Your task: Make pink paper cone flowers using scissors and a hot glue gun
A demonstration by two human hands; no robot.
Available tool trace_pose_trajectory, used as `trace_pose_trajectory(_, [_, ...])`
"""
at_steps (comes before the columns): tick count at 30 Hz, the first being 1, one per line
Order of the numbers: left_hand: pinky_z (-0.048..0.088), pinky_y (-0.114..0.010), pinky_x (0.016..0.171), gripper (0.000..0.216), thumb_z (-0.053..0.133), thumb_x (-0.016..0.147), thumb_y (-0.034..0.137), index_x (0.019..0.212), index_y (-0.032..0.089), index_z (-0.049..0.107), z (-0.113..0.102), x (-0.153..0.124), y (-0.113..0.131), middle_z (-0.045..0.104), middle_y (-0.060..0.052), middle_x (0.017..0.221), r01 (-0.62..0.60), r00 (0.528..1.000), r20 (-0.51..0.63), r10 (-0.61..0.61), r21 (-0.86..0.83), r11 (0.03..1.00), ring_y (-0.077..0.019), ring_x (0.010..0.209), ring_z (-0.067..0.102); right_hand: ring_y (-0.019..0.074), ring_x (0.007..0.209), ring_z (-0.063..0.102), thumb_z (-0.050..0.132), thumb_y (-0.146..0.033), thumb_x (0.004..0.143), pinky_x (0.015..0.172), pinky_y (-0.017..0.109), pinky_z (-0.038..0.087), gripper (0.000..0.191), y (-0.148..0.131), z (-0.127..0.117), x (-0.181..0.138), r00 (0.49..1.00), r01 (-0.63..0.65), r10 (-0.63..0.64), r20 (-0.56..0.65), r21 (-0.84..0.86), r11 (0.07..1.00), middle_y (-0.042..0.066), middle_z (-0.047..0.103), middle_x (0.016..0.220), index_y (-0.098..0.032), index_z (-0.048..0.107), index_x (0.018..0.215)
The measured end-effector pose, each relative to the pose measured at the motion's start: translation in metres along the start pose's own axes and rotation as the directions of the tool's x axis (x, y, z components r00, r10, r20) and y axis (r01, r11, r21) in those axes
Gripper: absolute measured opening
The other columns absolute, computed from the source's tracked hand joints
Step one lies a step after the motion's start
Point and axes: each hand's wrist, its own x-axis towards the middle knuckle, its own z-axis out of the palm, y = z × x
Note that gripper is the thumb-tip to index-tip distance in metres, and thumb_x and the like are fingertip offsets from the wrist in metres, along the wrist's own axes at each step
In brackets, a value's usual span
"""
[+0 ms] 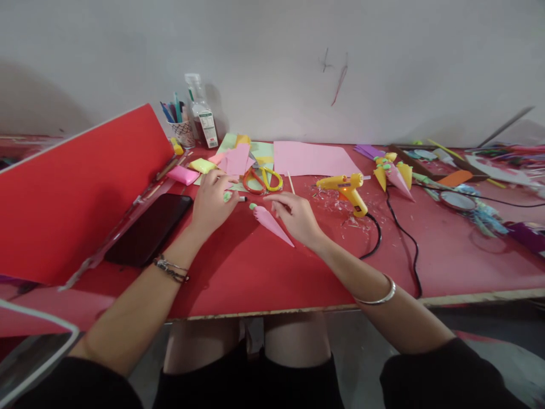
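My left hand [212, 199] is over the table with its fingers loosely bent and apart. By its thumb lie a small light-green lump [227, 196] and a short dark-and-white stick-like piece [242, 199]. A pink paper cone [272, 224] with a green tip at its wide end rests on the red tabletop, pointing toward the front right. Just right of it hovers my right hand [298, 218], index finger stretched out and thumb apart, with nothing visible in it. Scissors [254, 180] with orange and yellow handles lie beyond both hands.
A yellow glue gun [347, 187] with a black cord lies to the right among paper scraps. Finished-looking cones [394, 175] are behind it. A phone [149, 230] and a red board [85, 193] occupy the left. A bottle [204, 119] and pink paper [313, 158] are at the back.
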Motion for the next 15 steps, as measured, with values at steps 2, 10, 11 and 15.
trace_pose_trajectory(2, [0.036, -0.035, 0.091, 0.018, 0.046, 0.073, 0.02, 0.087, 0.019, 0.057, -0.0005, -0.0005, 0.0006, 0.052, -0.007, 0.096, -0.007, 1.0, 0.004, 0.007, -0.018, 1.0, -0.0215, 0.099, 0.046, 0.0117, 0.069, 0.052, 0.043, -0.011, 0.077, 0.068, 0.028, 0.041, 0.024, 0.0014, -0.0008, 0.0006, 0.998, 0.049, -0.053, -0.027, -0.132, 0.99, 0.002, 0.057, 0.073, -0.02, 0.064, 0.079])
trace_pose_trajectory(10, [0.038, -0.033, 0.088, 0.014, 0.045, 0.074, 0.018, 0.08, 0.018, 0.057, -0.0003, -0.0015, 0.0036, 0.052, -0.007, 0.091, -0.047, 0.999, -0.015, 0.046, -0.04, 0.998, -0.0207, 0.096, 0.048, 0.0143, 0.07, 0.045, 0.063, -0.029, 0.066, 0.068, 0.029, 0.037, 0.022, 0.0056, 0.0011, -0.0047, 0.979, 0.016, 0.074, 0.19, -0.434, 0.901, 0.002, 0.042, 0.072, -0.014, 0.064, 0.082])
trace_pose_trajectory(11, [0.038, -0.033, 0.088, 0.014, 0.045, 0.074, 0.018, 0.08, 0.018, 0.057, -0.0005, -0.0015, 0.0041, 0.052, -0.007, 0.091, -0.049, 0.999, -0.021, 0.048, -0.044, 0.998, -0.0205, 0.095, 0.049, 0.0137, 0.069, 0.044, 0.064, -0.027, 0.065, 0.066, 0.028, 0.036, 0.018, 0.0059, 0.0009, -0.0049, 0.972, 0.022, 0.087, 0.217, -0.456, 0.89, 0.001, 0.042, 0.07, -0.014, 0.064, 0.078])
trace_pose_trajectory(15, [0.037, -0.034, 0.09, 0.012, 0.045, 0.074, 0.018, 0.077, 0.019, 0.057, -0.0029, -0.0021, 0.0086, 0.053, -0.006, 0.089, -0.05, 0.998, -0.035, 0.048, -0.077, 0.996, -0.0203, 0.096, 0.049, 0.0088, 0.055, 0.037, 0.059, -0.027, 0.069, 0.054, 0.024, 0.028, 0.016, 0.0065, -0.0007, -0.0025, 0.98, 0.002, 0.083, 0.179, -0.427, 0.904, -0.002, 0.038, 0.058, -0.014, 0.059, 0.061])
